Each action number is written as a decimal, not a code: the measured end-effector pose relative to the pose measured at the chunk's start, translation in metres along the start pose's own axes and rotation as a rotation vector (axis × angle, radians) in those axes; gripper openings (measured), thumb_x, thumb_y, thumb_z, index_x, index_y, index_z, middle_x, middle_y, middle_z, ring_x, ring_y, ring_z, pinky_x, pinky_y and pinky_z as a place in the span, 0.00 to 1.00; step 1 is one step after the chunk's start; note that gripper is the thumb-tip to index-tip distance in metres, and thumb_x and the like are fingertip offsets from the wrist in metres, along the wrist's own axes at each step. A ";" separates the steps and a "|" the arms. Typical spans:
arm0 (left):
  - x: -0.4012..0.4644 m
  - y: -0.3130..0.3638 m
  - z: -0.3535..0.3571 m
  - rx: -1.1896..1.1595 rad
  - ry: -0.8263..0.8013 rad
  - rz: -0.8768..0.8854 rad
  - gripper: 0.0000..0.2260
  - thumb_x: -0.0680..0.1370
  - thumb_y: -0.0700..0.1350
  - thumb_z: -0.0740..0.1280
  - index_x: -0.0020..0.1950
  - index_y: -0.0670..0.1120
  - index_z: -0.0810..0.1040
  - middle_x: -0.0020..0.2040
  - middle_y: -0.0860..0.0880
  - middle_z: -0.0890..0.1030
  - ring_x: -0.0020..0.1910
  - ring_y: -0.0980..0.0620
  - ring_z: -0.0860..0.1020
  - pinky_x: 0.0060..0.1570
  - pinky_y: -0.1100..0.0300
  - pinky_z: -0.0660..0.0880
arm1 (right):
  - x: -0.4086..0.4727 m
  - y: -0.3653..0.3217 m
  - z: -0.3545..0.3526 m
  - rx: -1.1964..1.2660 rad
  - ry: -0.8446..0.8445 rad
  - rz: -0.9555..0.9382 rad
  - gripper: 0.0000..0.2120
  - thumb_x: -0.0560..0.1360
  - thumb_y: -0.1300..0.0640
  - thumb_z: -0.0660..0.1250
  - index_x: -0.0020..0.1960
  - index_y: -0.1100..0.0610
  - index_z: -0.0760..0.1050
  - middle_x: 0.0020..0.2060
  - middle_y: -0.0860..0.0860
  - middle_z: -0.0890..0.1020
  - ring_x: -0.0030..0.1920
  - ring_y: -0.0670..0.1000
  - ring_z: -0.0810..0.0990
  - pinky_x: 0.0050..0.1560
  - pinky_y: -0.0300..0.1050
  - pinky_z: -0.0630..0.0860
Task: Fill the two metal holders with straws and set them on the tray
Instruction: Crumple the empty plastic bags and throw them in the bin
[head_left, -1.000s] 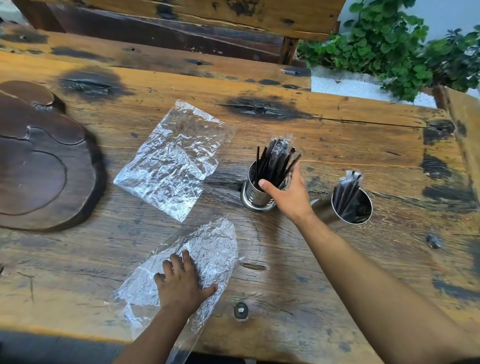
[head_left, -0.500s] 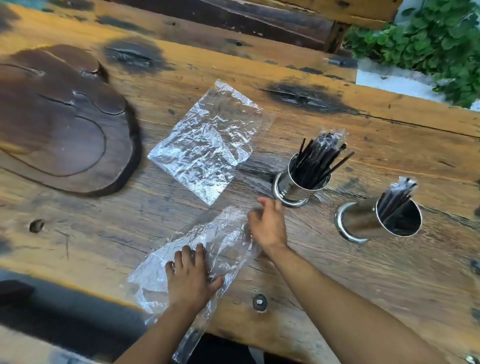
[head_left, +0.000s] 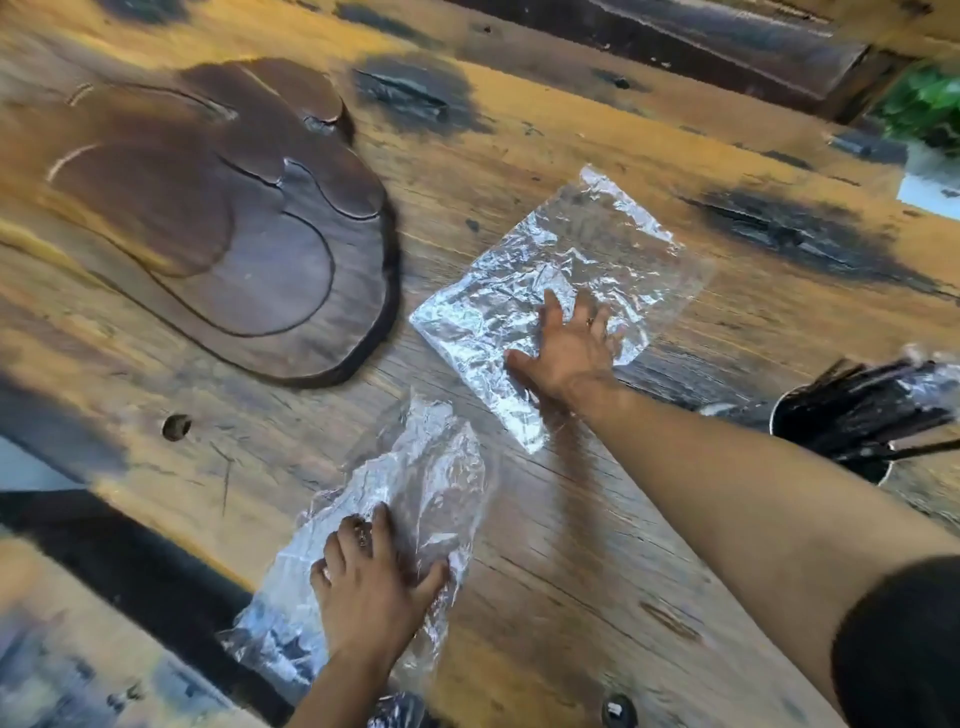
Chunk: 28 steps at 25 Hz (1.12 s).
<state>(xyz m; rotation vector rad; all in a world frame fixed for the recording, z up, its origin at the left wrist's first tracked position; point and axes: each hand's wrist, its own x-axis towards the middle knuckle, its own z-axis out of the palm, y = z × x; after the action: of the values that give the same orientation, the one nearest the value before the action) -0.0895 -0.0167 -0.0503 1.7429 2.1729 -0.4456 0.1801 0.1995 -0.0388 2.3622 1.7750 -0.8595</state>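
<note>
Weathered planks of a rough wooden tabletop (head_left: 597, 545), marked by dark burnt-looking patches, are seen filling most of the view. On its far left part a large, dark brown, irregularly rounded wooden tray (head_left: 218, 218) with carved contours is laid flat, with nothing seen on it. Near the middle, a flat, crinkled, clear plastic wrapper (head_left: 571, 260) is spread on the wood, well apart from the tray. A second, more crumpled clear plastic wrapper (head_left: 415, 493) is laid closer to the near edge, partly hanging past it. At the right border, a shiny round metal holder (head_left: 795, 421) is partly cut off by the frame; it is packed with thin black straws (head_left: 878, 400), which are splayed toward the right. Only this one holder is visible, and it is stood on the tabletop, not on the tray. The right hand (head_left: 566, 348) is pressed flat on the middle wrapper, its fingers (head_left: 551, 306) spread open and nothing gripped. The left hand (head_left: 374, 582) is pressed on the crumpled wrapper, fingers (head_left: 382, 519) likewise spread and flat.
</note>
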 end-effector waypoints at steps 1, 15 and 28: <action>0.008 0.003 -0.002 -0.001 0.004 -0.013 0.52 0.64 0.82 0.52 0.80 0.51 0.60 0.70 0.40 0.68 0.69 0.39 0.63 0.65 0.39 0.67 | 0.009 -0.001 0.003 -0.033 -0.018 0.011 0.54 0.70 0.28 0.66 0.82 0.48 0.40 0.81 0.61 0.41 0.79 0.71 0.39 0.74 0.76 0.46; 0.042 0.022 -0.025 -0.078 -0.016 0.106 0.44 0.72 0.72 0.57 0.80 0.47 0.57 0.67 0.41 0.66 0.65 0.39 0.65 0.60 0.45 0.72 | 0.016 0.010 0.004 -0.052 0.067 0.041 0.36 0.73 0.40 0.71 0.76 0.46 0.61 0.71 0.54 0.64 0.69 0.62 0.63 0.67 0.65 0.67; 0.001 0.025 -0.030 -0.369 -0.154 0.161 0.21 0.75 0.40 0.67 0.69 0.43 0.74 0.60 0.37 0.74 0.55 0.33 0.76 0.51 0.45 0.75 | -0.140 0.039 0.050 0.189 -0.138 0.113 0.21 0.76 0.69 0.61 0.64 0.50 0.74 0.63 0.55 0.71 0.65 0.61 0.72 0.63 0.54 0.77</action>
<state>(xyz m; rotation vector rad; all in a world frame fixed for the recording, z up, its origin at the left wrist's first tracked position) -0.0672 0.0019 -0.0246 1.6030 1.8507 -0.1227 0.1703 0.0467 -0.0259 2.4180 1.5563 -1.1888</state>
